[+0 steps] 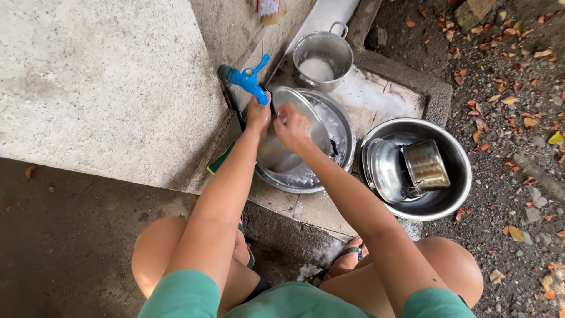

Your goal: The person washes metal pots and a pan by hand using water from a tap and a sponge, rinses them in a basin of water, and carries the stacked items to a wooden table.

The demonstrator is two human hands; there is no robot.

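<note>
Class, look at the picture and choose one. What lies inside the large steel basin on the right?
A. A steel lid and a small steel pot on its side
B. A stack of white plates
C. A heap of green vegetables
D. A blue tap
A: the large steel basin holds a steel lid and a small steel pot tipped on its side.

Single head-worn view, aimed steeply downward from close above. The wearer's knees occupy the near edge; the blue plastic tap (pixel 250 78) sits centre-far; the large round steel basin (pixel 456 188) lies right. No second view overlaps.
</note>
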